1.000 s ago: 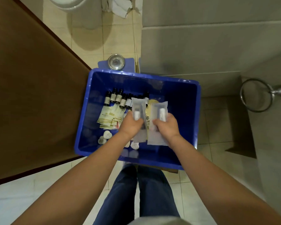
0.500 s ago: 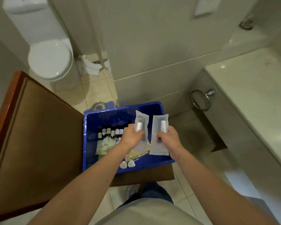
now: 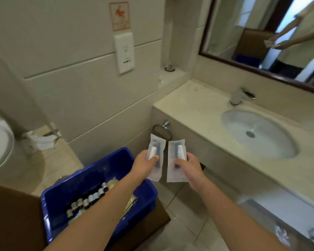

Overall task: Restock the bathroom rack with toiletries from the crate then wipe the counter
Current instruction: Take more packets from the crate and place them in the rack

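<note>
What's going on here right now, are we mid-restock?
A person is holding two toiletry items. The left hand grips one sealed packet and the right hand grips a second packet, both upright and side by side. They are held just beyond the blue crate, in front of the counter. A row of small bottles sits in the crate.

Soft even indoor light; wide-angle edge distortion, slight blur.

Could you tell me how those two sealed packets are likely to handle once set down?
Probably light: the left hand and right hand each hold one in a pinch. The left packet and right packet look like thin film, so likely floppy at the edges and somewhat slippery.
</note>
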Motion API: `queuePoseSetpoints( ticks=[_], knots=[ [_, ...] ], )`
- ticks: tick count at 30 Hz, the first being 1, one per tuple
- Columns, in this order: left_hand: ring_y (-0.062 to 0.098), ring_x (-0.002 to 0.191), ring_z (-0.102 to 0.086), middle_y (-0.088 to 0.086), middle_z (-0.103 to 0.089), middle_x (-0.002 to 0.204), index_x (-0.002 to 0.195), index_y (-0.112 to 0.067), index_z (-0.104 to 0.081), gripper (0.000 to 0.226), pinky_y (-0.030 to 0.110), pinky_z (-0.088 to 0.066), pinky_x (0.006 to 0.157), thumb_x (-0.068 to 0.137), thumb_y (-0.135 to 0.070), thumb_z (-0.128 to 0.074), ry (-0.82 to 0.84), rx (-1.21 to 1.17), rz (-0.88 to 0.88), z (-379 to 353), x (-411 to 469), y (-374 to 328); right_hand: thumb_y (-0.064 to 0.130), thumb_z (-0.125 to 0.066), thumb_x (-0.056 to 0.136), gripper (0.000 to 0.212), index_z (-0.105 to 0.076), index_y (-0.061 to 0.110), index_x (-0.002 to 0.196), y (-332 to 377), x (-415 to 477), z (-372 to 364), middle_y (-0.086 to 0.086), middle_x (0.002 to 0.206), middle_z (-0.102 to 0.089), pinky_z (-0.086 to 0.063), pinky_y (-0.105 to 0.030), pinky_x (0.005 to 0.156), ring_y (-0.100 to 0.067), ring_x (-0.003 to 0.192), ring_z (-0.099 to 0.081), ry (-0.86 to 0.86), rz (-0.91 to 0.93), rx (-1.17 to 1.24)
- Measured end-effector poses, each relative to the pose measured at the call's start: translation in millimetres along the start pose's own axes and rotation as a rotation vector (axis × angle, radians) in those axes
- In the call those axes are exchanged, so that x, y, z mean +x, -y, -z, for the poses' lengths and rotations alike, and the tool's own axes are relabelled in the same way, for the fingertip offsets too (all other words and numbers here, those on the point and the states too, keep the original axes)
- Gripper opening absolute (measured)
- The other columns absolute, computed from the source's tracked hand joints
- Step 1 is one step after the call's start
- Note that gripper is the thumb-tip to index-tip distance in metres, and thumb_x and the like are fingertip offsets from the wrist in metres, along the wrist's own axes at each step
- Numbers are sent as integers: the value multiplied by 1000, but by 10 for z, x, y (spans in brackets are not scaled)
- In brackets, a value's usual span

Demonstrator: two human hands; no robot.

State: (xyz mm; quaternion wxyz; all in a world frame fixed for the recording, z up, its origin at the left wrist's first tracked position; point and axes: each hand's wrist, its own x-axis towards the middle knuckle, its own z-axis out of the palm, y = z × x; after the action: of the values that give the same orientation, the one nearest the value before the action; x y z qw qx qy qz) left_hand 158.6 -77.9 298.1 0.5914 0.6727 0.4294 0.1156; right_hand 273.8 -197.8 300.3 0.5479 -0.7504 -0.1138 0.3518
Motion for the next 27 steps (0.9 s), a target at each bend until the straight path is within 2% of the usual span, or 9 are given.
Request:
queuePoseSetpoints(
  ticks=[3, 7, 9, 12, 16, 20, 23, 27],
  knots=[
    [14, 91, -62, -1, -63, 99, 101, -28, -54, 8, 33, -54, 77, 95, -25, -57, 70, 43, -77, -354, -4, -233, 17, -67, 87, 31, -55, 18, 116, 33, -68, 424, -4, 105, -64, -57, -41, 83, -23, 96, -63, -87, 4, 48],
    [20, 89, -64, 4, -65, 98, 96, -24, -57, 4, 38, -56, 78, 92, -25, -58, 141, 95, -135, -917, -66, -521, 14, -65, 86, 28, -58, 17, 112, 23, -201, 1083, -5, 98, -67, -56, -32, 69, -20, 84, -65, -199, 34, 122],
    [20, 86, -65, 6, -66, 96, 94, -20, -59, 7, 36, -55, 75, 91, -26, -58, 172, 98, -144, -1238, -123, -638, 14, -66, 85, 27, -59, 17, 111, -18, -282, 1431, -4, 97, -67, -55, -32, 68, -19, 82, -64, -260, 32, 150],
    [21, 78, -60, 10, -63, 89, 96, -6, -60, 25, 33, -49, 67, 89, -30, -57, 236, 128, -158, -1773, -237, -787, 13, -66, 83, 20, -61, 9, 102, -110, -407, 1980, -6, 87, -63, -49, -31, 60, -21, 72, -58, -341, 32, 171],
    [17, 74, -62, 8, -66, 89, 92, -12, -62, 19, 28, -49, 61, 90, -30, -56, 299, 148, -177, -2503, -461, -993, 11, -65, 82, 10, -62, 2, 86, -236, -591, 2715, -9, 73, -54, -41, -32, 59, -22, 66, -49, -446, 47, 185],
    [21, 67, -60, 6, -62, 78, 79, -16, -58, 16, 26, -46, 49, 89, -29, -55, 373, 139, -201, -3200, -708, -1163, 12, -63, 81, 6, -61, 9, 77, -378, -758, 3420, -4, 68, -55, -41, -24, 49, -18, 60, -49, -525, 50, 191],
    [19, 58, -54, 3, -57, 68, 71, -17, -55, 21, 24, -42, 46, 88, -29, -56, 373, 201, -242, -3684, -872, -1254, 11, -57, 81, 3, -59, 11, 80, -500, -871, 3908, -4, 72, -54, -41, -23, 48, -19, 62, -49, -537, 29, 199],
    [14, 49, -52, 1, -58, 66, 74, -17, -57, 22, 18, -37, 38, 89, -32, -56, 391, 226, -252, -4264, -1080, -1342, 8, -50, 81, 10, -58, 11, 88, -642, -1042, 4486, -6, 81, -53, -46, -26, 50, -23, 69, -52, -552, -18, 245]
  ],
)
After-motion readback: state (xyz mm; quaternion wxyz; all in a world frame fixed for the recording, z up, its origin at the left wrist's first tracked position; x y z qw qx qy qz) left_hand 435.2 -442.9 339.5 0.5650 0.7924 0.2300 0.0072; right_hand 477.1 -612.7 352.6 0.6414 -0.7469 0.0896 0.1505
